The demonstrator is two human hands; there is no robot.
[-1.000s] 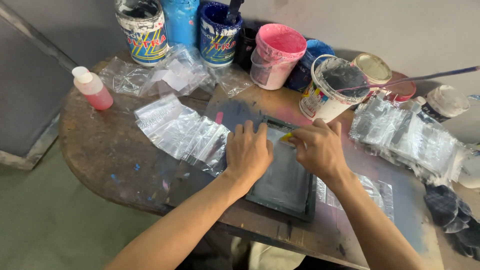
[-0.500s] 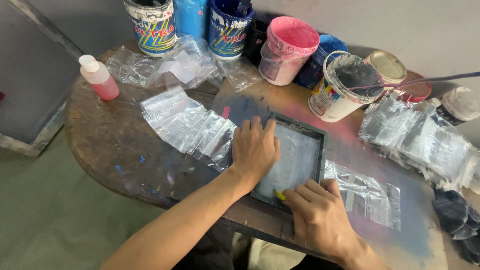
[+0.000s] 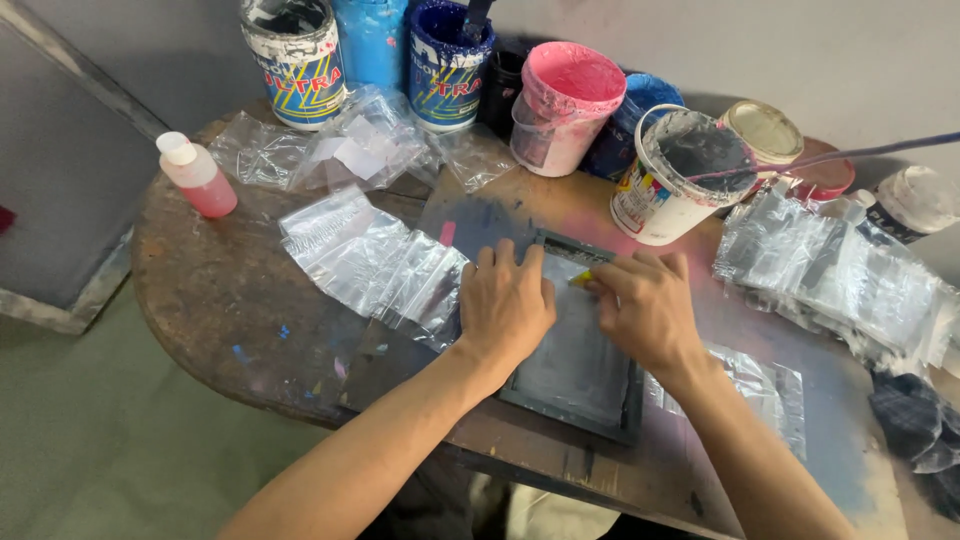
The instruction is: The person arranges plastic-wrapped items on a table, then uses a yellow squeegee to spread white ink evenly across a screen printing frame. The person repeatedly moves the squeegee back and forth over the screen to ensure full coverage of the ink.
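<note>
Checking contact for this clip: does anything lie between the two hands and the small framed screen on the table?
Nothing visible does. The left hand lies flat on the framed screen, and the right hand pinches a small yellow piece at the screen's far end. Plastic bags lie beside it.

This was a small screen-printing workshop: open ink-smeared paint tubs [image 3: 566,105] crowded the top of the frame, a dark framed printing screen [image 3: 578,360] lay centre on a stained round wooden table [image 3: 200,290], beside clear plastic bags [image 3: 375,265].

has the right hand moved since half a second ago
Yes. The right hand has gone from the near edge of the dark frame up to its far edge, toward the white bucket.
</note>
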